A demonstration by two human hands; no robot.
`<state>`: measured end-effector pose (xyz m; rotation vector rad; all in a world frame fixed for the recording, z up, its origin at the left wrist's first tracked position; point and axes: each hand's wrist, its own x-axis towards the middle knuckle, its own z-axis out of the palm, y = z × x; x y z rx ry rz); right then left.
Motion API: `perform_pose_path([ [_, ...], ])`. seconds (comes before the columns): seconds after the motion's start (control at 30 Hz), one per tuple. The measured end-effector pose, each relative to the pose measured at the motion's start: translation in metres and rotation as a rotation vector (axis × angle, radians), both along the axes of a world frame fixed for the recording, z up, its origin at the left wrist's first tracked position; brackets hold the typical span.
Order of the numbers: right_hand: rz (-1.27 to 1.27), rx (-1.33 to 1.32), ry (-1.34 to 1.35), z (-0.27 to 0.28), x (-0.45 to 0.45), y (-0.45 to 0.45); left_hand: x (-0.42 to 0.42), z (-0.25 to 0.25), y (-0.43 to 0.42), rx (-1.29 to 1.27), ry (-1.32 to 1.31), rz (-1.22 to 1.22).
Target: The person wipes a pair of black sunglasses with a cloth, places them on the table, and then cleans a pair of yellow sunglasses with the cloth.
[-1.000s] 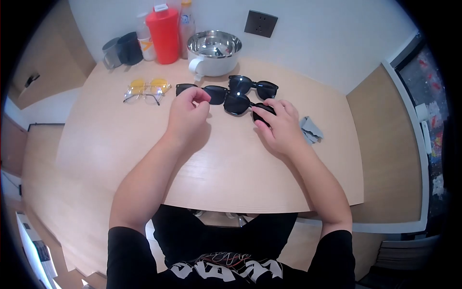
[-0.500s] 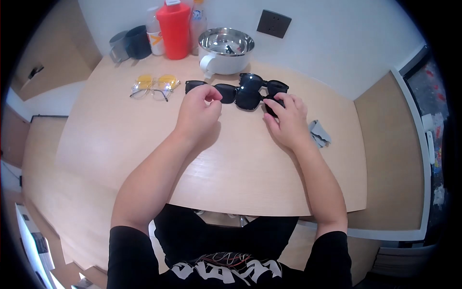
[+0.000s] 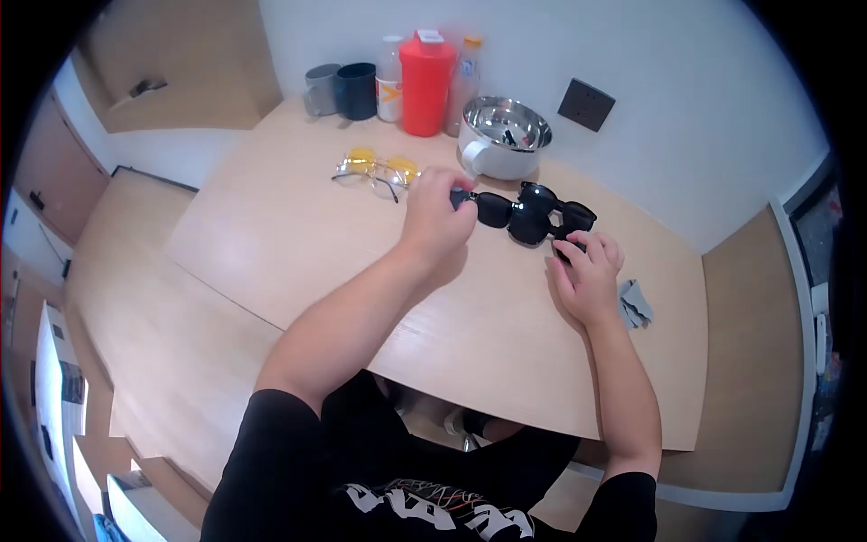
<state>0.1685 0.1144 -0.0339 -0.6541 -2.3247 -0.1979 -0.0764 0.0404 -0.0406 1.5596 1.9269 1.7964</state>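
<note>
Three pairs of black sunglasses lie bunched together on the wooden table. My left hand (image 3: 437, 217) has its fingers curled around the outer end of the left sunglasses (image 3: 493, 210), whose other lens stays visible. At the right end of the front sunglasses (image 3: 530, 223), my right hand (image 3: 589, 271) has thumb and fingers on either side of a lens, partly covering it. The third sunglasses (image 3: 578, 216) rest just behind that pair, untouched. Beyond my left hand are glasses with yellow lenses (image 3: 361, 157) and clear glasses (image 3: 379, 181), close together.
A steel-lined white bowl with a handle (image 3: 492, 163) stands behind the sunglasses. Farther left are a red bottle (image 3: 426, 90), two other bottles, a dark mug (image 3: 356, 92) and a grey mug (image 3: 321, 90). A grey cloth (image 3: 635, 305) lies beside my right wrist.
The camera view has turned, so the table and its things appear farther right and lower. My left hand has closed in on the end of the left sunglasses; the right hand stays at its pair.
</note>
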Motion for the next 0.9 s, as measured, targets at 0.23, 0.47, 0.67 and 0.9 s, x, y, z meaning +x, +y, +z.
perform_pose_path([
  [0.23,0.044,-0.030,0.068,0.004,0.011,0.000,0.008,-0.010,-0.001,0.105,0.048,0.045],
  [0.47,0.067,-0.054,0.181,0.006,0.029,0.000,-0.031,-0.016,0.010,0.122,0.107,0.299],
  [0.67,0.040,-0.110,0.216,0.004,0.028,0.003,-0.161,0.018,0.023,-0.456,0.241,0.389],
  [0.9,0.041,-0.113,0.220,0.001,0.021,0.008,-0.229,0.021,0.030,-0.912,0.285,0.325],
])
